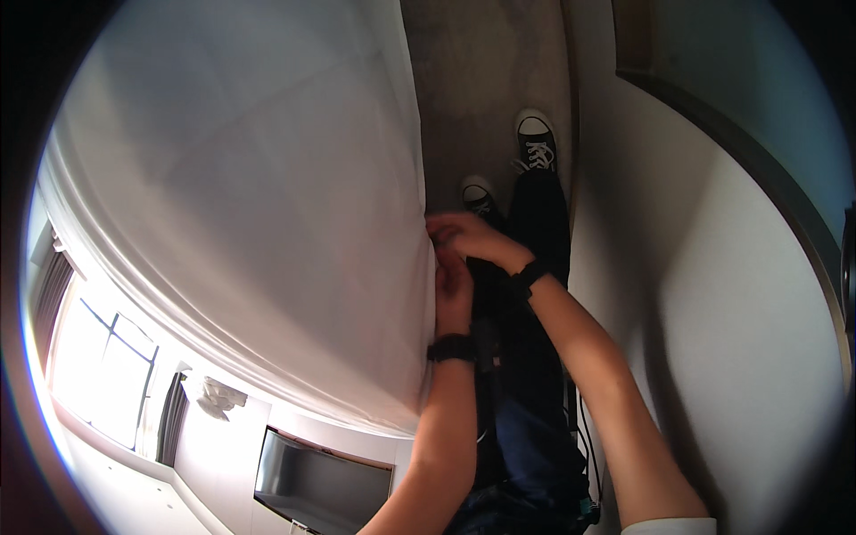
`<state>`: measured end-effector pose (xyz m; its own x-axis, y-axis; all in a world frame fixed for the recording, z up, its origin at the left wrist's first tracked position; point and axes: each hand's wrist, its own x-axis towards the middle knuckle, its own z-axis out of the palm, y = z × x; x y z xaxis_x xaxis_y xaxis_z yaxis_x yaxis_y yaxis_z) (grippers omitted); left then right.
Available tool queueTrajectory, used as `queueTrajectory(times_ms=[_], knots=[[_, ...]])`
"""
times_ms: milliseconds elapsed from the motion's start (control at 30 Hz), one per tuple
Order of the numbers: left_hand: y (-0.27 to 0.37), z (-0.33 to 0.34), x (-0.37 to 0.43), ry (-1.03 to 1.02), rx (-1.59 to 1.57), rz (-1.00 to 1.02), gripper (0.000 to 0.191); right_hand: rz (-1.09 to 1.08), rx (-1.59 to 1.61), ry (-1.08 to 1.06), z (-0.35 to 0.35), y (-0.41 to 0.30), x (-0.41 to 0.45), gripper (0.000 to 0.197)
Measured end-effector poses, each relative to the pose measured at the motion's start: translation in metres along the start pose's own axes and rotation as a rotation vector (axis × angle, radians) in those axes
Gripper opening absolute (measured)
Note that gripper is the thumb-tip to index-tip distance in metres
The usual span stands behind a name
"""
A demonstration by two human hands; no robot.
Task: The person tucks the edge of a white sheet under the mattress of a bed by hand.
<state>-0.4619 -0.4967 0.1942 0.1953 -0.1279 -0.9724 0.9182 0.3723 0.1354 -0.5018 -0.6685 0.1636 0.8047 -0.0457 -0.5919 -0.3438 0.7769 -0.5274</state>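
A large white sheet spreads over a broad, bed-like surface on the left, its edge running down beside me. At that edge my left hand has its fingers curled upward, close against the cloth. Just above it, my right hand reaches leftward with bent fingers, and its fingertips meet the sheet's edge. Motion blur and overlapping fingers hide whether either hand grips the cloth. Each wrist wears a black band.
My sneakers stand on a dark floor between the sheet and a pale wall. Black cables hang beside my right leg. Beyond the sheet are a wall-mounted television and a bright window with dark curtains.
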Motion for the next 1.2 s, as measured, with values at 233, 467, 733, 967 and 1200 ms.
queueTrajectory(times_ms=[233,467,733,967,1200], knots=[[-0.007,0.078,-0.015,0.130,-0.691,0.067,0.035,-0.012,0.200,0.218,-0.002,-0.032,0.018,0.039],[-0.011,0.081,-0.008,-0.017,-0.921,-0.016,0.030,0.115,0.408,0.252,0.002,-0.041,0.014,0.047],[-0.010,0.047,0.006,-0.078,-0.859,-0.036,0.036,-0.034,0.494,0.236,0.009,-0.025,0.017,0.062],[-0.015,0.043,-0.001,-0.098,-0.414,-0.026,0.036,-0.081,0.511,0.177,0.020,-0.027,0.009,0.077],[0.021,0.032,0.016,-0.001,-0.735,-0.058,0.035,-0.025,0.470,0.108,0.027,-0.050,0.027,0.072]])
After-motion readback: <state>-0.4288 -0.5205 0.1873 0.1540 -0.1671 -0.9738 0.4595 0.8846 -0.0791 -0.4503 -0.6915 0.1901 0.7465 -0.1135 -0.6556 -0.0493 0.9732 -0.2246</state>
